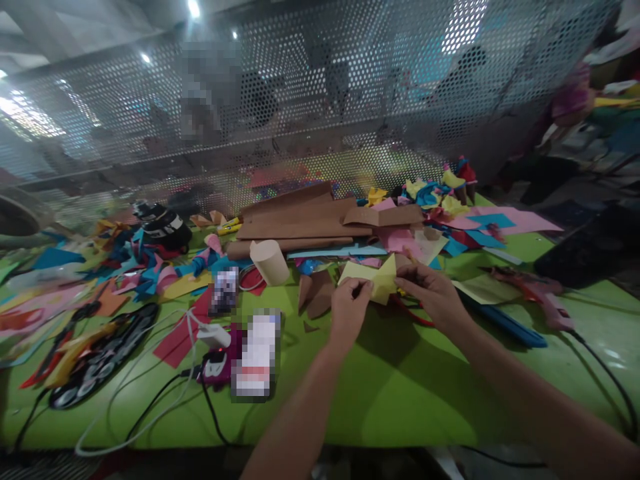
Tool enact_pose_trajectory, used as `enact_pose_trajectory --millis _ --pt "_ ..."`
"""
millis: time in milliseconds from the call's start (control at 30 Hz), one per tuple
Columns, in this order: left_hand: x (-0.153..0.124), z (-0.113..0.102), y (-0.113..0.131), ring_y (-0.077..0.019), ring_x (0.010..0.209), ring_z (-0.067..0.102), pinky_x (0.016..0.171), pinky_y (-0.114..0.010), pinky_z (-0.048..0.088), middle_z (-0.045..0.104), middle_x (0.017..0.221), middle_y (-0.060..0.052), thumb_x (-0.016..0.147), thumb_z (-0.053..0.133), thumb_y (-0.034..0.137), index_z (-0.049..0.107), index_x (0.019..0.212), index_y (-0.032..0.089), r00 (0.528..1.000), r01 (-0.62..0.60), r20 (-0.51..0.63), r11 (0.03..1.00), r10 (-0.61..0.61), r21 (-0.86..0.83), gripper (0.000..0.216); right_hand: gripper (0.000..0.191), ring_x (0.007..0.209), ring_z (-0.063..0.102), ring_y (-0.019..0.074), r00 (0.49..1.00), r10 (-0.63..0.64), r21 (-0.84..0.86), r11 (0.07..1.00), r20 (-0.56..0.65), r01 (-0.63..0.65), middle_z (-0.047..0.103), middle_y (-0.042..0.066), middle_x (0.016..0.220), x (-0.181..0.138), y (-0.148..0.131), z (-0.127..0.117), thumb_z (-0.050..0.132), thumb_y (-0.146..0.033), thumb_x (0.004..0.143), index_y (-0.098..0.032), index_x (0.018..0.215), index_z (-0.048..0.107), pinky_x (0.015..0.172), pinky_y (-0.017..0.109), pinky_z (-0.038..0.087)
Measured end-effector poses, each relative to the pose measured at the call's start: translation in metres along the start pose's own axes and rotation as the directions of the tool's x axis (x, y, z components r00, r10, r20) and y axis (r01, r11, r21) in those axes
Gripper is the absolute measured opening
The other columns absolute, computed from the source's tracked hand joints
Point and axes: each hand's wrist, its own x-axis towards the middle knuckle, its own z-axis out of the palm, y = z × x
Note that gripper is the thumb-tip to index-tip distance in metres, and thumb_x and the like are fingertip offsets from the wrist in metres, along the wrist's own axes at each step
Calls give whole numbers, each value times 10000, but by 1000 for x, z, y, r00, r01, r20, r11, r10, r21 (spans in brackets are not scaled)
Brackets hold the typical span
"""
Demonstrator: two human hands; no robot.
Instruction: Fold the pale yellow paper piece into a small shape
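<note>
Here left hand [349, 303], right hand [434, 291] both pinching folded yellow paper piece [376, 278]; I'd keep edges aligned, crease firmly.

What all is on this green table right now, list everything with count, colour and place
yellow paper piece: one, yellow, folded, held above the table centre
table: one, bright green, fills the lower view
paper roll: one, cream, lying left of the yellow paper piece
brown cones: two or so, brown, just left of the hands
brown card sheets: a stack, brown, back centre
paper scraps: many, blue, pink, orange, back left; more heaped back right
glue gun: one, pinkish, right side, cable trailing off
blue strip: one, blue, right of the hands
cables: several, white and black, front left
perforated screen: one, grey metal, behind the table
left hand: pinching the yellow paper's left edge
right hand: pinching its right edge
</note>
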Motion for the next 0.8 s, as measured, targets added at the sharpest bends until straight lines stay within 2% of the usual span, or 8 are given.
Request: enact_pose_trajectory --millis 267,433,600,800 --pt "-3 -1 5 -133 796 581 731 -221 419 643 829 -36 885 618 168 701 837 135 996 -76 -36 989 81 129 101 513 592 475 155 996 -11 -121 992 92 22 562 21 657 -2 -3 2 774 -669 665 -171 700 659 543 270 388" --pt "-6 1 3 -141 823 602 749 -232 428 673 891 -38 893 630 167 703 911 148 997 -65 -39 984 73 169 78 541 563 472 152 987 24 -155 988 158 0 539 14 592 -4 -5 4 766 -686 669 -173 596 607 531 270 378" --pt "-7 3 3 -131 813 582 729 -225 420 644 880 -37 901 619 164 690 869 147 991 -113 -44 970 126 215 80 516 513 455 133 984 96 -72 994 152 -86 545 3 565 -5 -4 7 810 -652 635 -171 638 619 481 256 341" --pt "-9 6 4 -138 840 572 716 -219 417 620 883 -52 880 640 145 682 840 129 977 -163 -90 950 193 265 61 494 542 537 152 954 197 36 977 227 -210 654 33 681 -8 -12 15 871 -571 540 -178 742 651 504 262 414"
